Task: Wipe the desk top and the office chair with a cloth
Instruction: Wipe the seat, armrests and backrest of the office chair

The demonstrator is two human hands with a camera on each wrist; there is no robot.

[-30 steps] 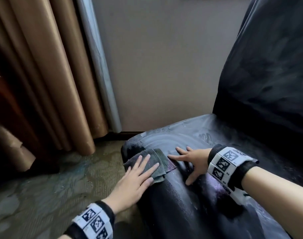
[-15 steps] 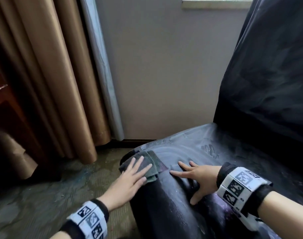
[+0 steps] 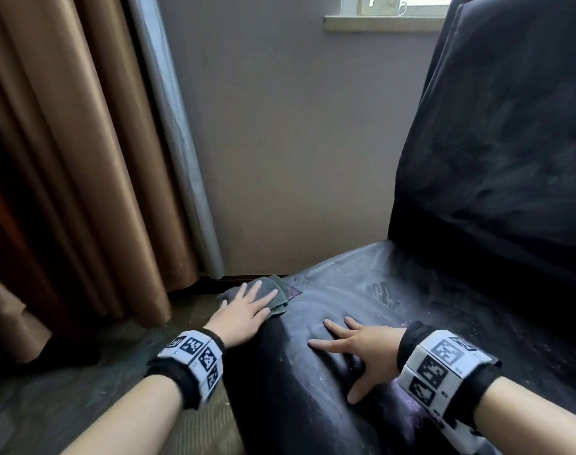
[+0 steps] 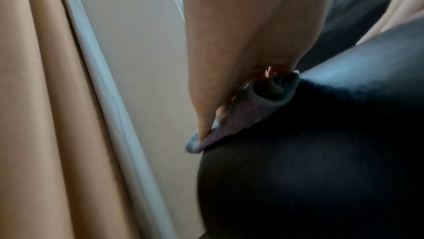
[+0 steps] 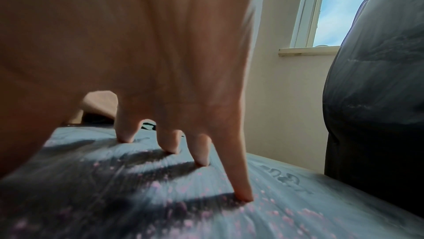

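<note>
A black leather office chair fills the right side, its seat (image 3: 395, 307) dusty and streaked, its backrest (image 3: 509, 142) rising behind. A folded grey-green cloth (image 3: 273, 292) lies on the seat's front left corner. My left hand (image 3: 247, 310) lies flat on the cloth with straight spread fingers, pressing it to the seat; the left wrist view shows the cloth (image 4: 231, 125) squeezed under that hand (image 4: 241, 43). My right hand (image 3: 355, 343) rests open on the seat, fingers spread; its fingertips (image 5: 243, 195) touch the dusty leather. The desk top is not clearly in view.
Brown curtains (image 3: 83, 159) and a grey lining strip (image 3: 178, 142) hang at the left, close to the seat corner. A plain wall (image 3: 296, 142) stands behind. A mug (image 3: 388, 6) sits on the window sill (image 3: 381, 23). Patterned carpet (image 3: 67, 389) covers the floor.
My left hand has slid the cloth away from me along the seat's left edge toward the far corner. The right hand stayed planted on the seat while the head view tilted up.
</note>
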